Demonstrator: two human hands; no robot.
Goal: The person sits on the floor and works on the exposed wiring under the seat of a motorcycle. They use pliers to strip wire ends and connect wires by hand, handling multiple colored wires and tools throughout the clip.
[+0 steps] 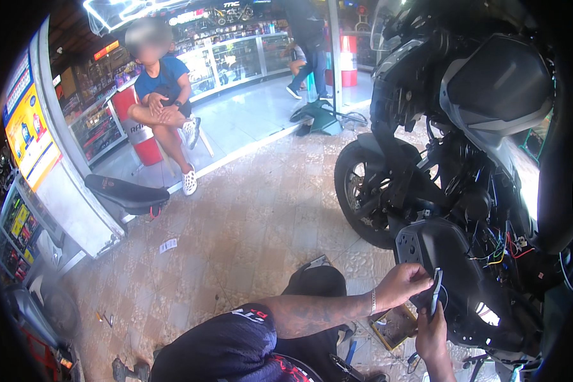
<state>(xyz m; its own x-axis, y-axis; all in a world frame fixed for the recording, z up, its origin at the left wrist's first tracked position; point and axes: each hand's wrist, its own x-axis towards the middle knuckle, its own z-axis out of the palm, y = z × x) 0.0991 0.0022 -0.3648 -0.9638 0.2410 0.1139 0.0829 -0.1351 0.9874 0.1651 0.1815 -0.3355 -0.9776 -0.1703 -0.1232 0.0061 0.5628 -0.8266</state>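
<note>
My right hand (431, 332) is closed around a slim silver-grey tool (435, 294), held upright; its exact kind is hard to make out. Close to the tool's upper end, my left hand (402, 286) has its fingers pinched together. Whatever may be between them is too small to name. A bracelet circles the left wrist. Both hands are beside the black footboard panel (430, 245) of a partly stripped scooter (496, 86). Loose coloured wires (506, 250) hang from its open body, to the right of my hands.
Below my hands lies a shallow tray (393, 327) on the tiled floor (261, 235). The scooter's front wheel (363, 194) stands ahead. A person in a blue shirt (165, 79) sits at the shop front, near a black motorcycle seat (126, 194). Glass display cases (239, 60) line the back.
</note>
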